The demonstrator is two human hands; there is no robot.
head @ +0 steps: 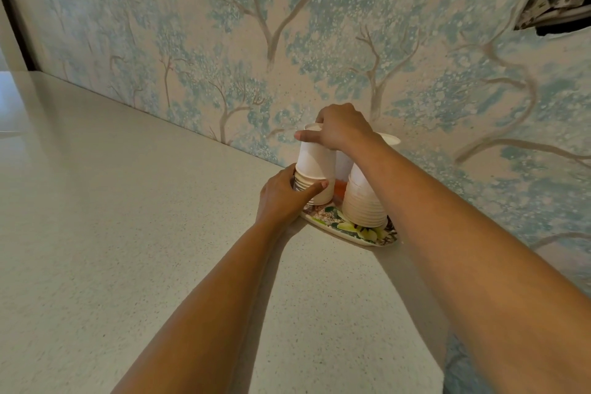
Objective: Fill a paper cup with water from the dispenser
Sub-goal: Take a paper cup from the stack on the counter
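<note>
Wallpaper (287, 25) printed with pale blue-green trees and grey branches fills the whole background, broken at the upper right by a ragged dark hole (556, 6) with some white fitting inside it. Below it a pale speckled worktop (128, 201) runs from the left edge towards the wall, bare across most of its width. Two bare forearms reach in from the bottom of the view towards the wall.

Near the wall sits a small oval tray (351, 233) with a floral pattern, and on it stand stacks of white paper cups. The left stack (315, 169) stands rims-down, the rolled rims showing as rings near its foot. The right stack (366, 205), also upside down, stands just beside it and is partly covered by the right forearm. Behind these, a further cup rim (390, 139) shows past the right wrist, and something orange (340, 189) peeks between the two stacks; what it is cannot be told.

The left hand (281, 198) wraps the lower part of the left stack, fingers (316, 186) curled across the rims. The right hand (342, 131) is closed over the top of the same stack, thumb pointing left along the uppermost cup.
</note>
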